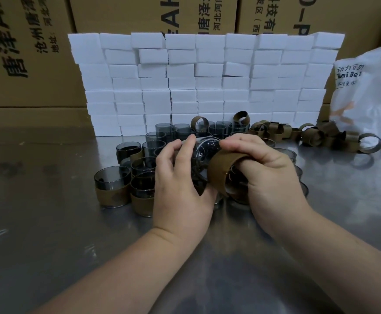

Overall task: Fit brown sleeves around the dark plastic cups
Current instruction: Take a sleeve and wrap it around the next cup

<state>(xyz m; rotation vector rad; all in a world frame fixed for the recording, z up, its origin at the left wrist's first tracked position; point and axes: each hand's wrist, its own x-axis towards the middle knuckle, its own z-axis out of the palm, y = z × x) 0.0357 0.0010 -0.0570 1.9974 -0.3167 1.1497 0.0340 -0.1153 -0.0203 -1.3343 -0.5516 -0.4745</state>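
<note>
A shiny metal tabletop (49, 234) carries clustered dark cups (162, 130) at centre, sleeved cups (112, 193) toward 9 o'clock, loose brown sleeves (314, 134) at 2, stacked white blocks (196, 82) at 12, and a white bag (370, 98) at 3.

Dim, even light; soft glare on the metal table (49, 223); wide-angle bending and slight blur at the edges.

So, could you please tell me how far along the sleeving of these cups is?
Done: a few sleeved cups stand at the front left. In hand: the left hand grips a dark cup while the right hand holds a brown sleeve beside it, not yet on. Left: many bare cups behind the hands and a pile of loose sleeves to the right.
</note>
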